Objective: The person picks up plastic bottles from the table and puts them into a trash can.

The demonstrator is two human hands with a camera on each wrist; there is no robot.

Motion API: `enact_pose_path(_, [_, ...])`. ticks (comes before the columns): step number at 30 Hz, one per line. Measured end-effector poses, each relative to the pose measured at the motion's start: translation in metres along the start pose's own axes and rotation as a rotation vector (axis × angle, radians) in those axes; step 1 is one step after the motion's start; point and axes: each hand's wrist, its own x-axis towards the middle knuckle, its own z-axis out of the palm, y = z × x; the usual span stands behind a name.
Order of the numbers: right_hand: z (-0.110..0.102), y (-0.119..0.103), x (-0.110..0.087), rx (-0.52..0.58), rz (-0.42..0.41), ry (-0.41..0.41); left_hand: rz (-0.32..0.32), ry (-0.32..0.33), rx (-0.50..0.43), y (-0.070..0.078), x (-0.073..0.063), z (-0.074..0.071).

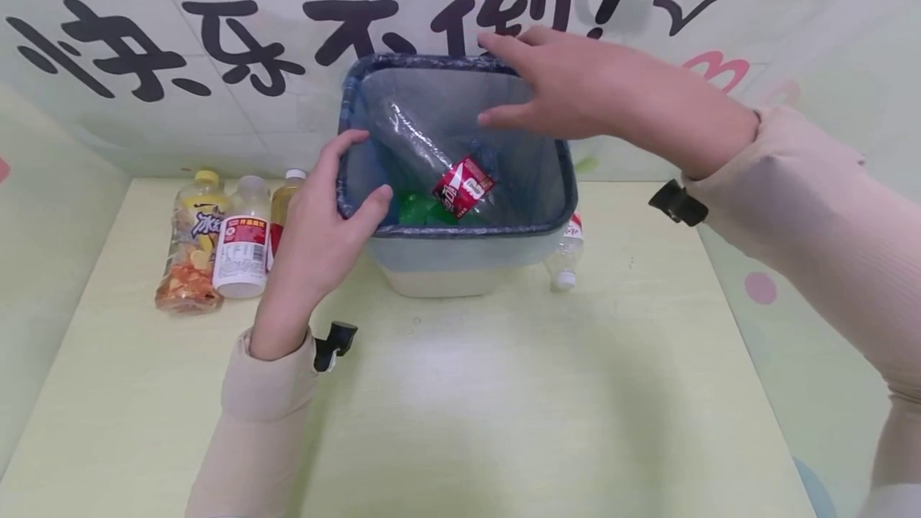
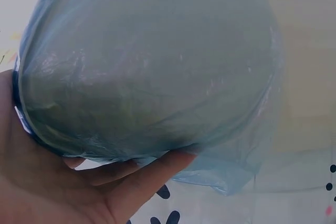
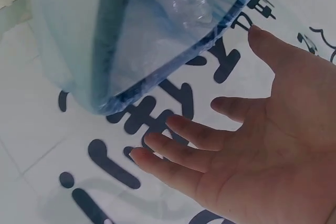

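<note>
A trash bin (image 1: 439,282) lined with a translucent blue bag (image 1: 468,250) stands at the back of the table. My left hand (image 1: 316,218) grips its left side, thumb over the front rim and index fingertip at the left rim. The left wrist view shows other fingers of that hand (image 2: 100,187) along the bag's outside. Above the bin's back right, my right hand (image 1: 568,86) is spread and holds nothing; the right wrist view shows its palm and parted fingers (image 3: 241,150). Inside the bin, a clear plastic bottle (image 1: 417,138) with a red label leans over something green (image 1: 420,210).
Left of the bin lie a lemon-labelled drink bottle (image 1: 194,238), a white-labelled bottle (image 1: 241,254) and a white-capped yellowish bottle (image 1: 282,202). A small clear bottle (image 1: 568,250) lies by its right side. A wall sheet (image 1: 237,126) with black characters rises behind.
</note>
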Motion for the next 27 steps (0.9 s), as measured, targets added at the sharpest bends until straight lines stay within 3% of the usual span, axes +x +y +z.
enact_pose_path(10, [0.008,0.042,-0.01,0.082,0.106,-0.01,-0.015,0.01,0.024,0.002,-0.001,0.0])
enact_pose_path(16, [0.011,0.063,-0.012,0.107,0.158,-0.033,0.015,0.023,0.08,0.003,-0.001,0.0])
enact_pose_path(27, [0.02,0.089,-0.019,0.111,0.193,-0.05,0.007,0.094,0.114,0.007,-0.005,0.003])
